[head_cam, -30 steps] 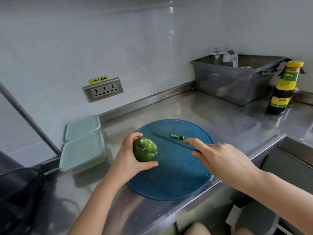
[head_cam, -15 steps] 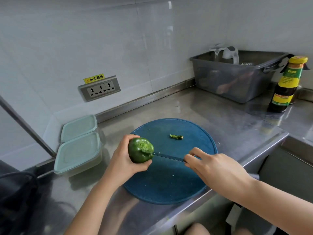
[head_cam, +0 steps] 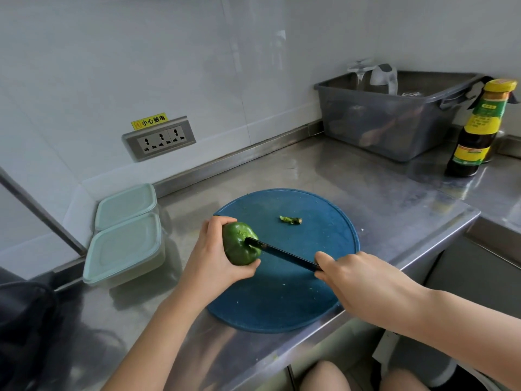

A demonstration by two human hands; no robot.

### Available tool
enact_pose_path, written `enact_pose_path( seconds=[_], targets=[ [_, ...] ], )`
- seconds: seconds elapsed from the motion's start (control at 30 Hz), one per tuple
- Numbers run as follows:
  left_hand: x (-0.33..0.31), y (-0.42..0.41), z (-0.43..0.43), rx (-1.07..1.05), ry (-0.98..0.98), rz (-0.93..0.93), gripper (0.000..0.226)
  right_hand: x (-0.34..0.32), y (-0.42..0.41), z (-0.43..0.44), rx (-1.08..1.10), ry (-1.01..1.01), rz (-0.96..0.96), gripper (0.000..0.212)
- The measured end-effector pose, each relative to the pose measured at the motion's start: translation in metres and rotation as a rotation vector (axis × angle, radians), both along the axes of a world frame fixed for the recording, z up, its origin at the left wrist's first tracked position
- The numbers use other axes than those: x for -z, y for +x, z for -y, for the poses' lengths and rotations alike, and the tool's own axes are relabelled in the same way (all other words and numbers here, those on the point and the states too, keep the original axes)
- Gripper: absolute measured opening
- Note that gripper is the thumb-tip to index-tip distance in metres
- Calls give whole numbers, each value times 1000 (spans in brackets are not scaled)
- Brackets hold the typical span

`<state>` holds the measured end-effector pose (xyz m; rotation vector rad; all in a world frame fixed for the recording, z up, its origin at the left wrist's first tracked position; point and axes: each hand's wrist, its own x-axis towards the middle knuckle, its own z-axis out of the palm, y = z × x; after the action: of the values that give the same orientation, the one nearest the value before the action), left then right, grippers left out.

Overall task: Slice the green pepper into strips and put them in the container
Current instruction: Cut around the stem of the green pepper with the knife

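A whole green pepper [head_cam: 239, 246] is held on its side at the left edge of the round blue cutting board [head_cam: 284, 300]. My left hand [head_cam: 214, 258] grips it from the left, thumb under it and fingers over the top. My right hand [head_cam: 355, 280] holds a dark knife [head_cam: 282, 253] by its handle, and the blade tip is pushed into the pepper's top end. A small cut-off green stem piece [head_cam: 291, 220] lies on the far part of the board. Two lidded pale green containers [head_cam: 125, 246] sit side by side to the left of the board.
A grey plastic tub [head_cam: 394, 114] holding a glass and utensils stands at the back right. A dark sauce bottle [head_cam: 479, 131] with a yellow cap is beside it. A wall socket [head_cam: 159, 138] is behind. The steel counter's [head_cam: 380, 198] front edge runs just under the board.
My right hand took up the knife from the board and brought its tip into the pepper's top. My left hand turned the pepper slightly and kept its grip.
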<state>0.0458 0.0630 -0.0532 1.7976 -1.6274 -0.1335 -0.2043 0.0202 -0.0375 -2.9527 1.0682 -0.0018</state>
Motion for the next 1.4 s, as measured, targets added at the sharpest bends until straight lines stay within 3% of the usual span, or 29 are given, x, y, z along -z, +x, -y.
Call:
enact_pose_path(
  seconds=[0.4,0.67,0.77,0.9,1.13,1.27,1.4],
  targets=[
    [-4,-5,3,-50,17,-3,71,-6,10,0,73,61,-29,17],
    [-8,-7,4,-42,24,29,69,9,13,-5,102,-67,31,24],
    [-11,-5,9,-48,70,32,68,11,16,-2,143,-29,18,39],
    [-18,-4,18,-40,146,56,64,3,19,0,150,28,20,44],
    [-32,7,32,74,350,9,58,1,16,12,107,89,11,35],
    [-42,8,47,119,495,53,58,-2,14,21,85,146,40,20],
    [-39,5,58,93,492,-9,67,-12,14,38,133,262,86,24]
  ],
)
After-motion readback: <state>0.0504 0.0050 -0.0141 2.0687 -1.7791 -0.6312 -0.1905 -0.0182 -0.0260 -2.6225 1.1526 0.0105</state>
